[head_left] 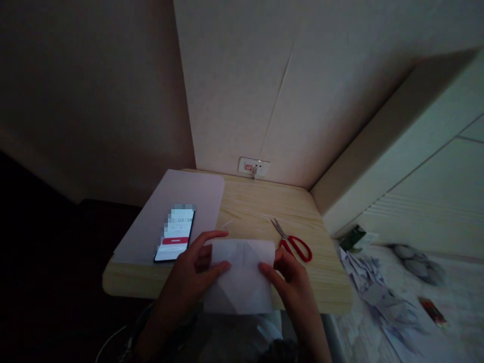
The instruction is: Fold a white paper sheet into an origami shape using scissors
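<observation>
From afar, I have the left hand (191, 264) and right hand (293, 277) apart, each pinching one side of the paper (242, 285) over the middle of the table's (245, 201) near edge. I'd line up its edges and press it flat slowly. Toward the left edge, the phone (177, 249) has blurry writing I can't read.

Your left hand (192, 269) and right hand (295, 275) flank the folded sheet (242, 280), which blocks direct passage between them. On your left, the phone (176, 241) lies on the paper stack (206, 189), near your left hand. On your right, the red-handled scissors (284, 236) obstruct forward travel, just beyond your fingers. Between stack and scissors, a lane crosses the table (260, 199) to the wall (234, 101). A second lane runs right of the scissors.
</observation>
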`<action>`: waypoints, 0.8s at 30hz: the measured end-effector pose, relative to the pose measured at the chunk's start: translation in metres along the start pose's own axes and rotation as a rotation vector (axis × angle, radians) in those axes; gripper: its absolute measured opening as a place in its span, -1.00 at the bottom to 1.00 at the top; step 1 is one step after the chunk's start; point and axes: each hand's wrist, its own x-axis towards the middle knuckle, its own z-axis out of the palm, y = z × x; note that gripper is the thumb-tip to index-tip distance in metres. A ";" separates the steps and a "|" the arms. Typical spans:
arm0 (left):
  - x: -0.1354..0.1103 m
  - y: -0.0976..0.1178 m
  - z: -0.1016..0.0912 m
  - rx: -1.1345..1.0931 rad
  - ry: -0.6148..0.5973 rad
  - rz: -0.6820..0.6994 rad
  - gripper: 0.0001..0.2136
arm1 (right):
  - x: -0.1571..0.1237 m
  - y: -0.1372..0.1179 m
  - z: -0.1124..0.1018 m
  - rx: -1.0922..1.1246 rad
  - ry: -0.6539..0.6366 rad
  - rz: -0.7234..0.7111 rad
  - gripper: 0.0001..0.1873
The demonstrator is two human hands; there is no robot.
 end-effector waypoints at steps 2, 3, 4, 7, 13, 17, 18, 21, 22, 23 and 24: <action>0.002 -0.002 -0.001 0.013 0.022 0.002 -0.65 | 0.000 0.001 -0.001 0.010 -0.002 0.003 -0.73; 0.004 -0.003 -0.002 0.023 0.031 0.001 -0.68 | 0.000 0.001 -0.001 0.014 -0.008 0.004 -0.74; 0.005 -0.004 -0.002 0.034 0.039 0.001 -0.71 | 0.000 0.002 -0.002 0.017 -0.018 0.006 -0.75; 0.008 -0.008 -0.004 0.064 0.055 0.015 -0.76 | 0.000 0.002 -0.002 0.004 -0.058 0.022 -0.84; 0.006 -0.010 -0.006 0.108 -0.016 0.033 -0.74 | -0.002 0.004 -0.004 -0.100 -0.059 0.013 -0.91; 0.007 -0.012 -0.005 0.128 -0.056 0.037 -0.73 | -0.003 0.002 -0.005 -0.150 -0.064 -0.036 -0.89; 0.008 -0.013 -0.005 0.146 -0.051 0.042 -0.74 | -0.003 0.001 -0.005 -0.172 -0.053 -0.068 -0.84; 0.008 -0.014 -0.002 0.255 -0.045 0.058 -0.79 | -0.003 -0.002 -0.001 -0.256 0.003 -0.183 -0.70; 0.008 -0.014 -0.001 0.305 -0.048 0.071 -0.82 | -0.003 -0.002 0.000 -0.284 0.014 -0.211 -0.71; 0.008 -0.013 0.000 0.357 -0.054 0.085 -0.86 | -0.003 -0.002 0.002 -0.310 0.016 -0.229 -0.77; 0.007 -0.012 0.001 0.403 -0.060 0.112 -0.91 | -0.003 -0.002 0.003 -0.333 0.008 -0.239 -0.85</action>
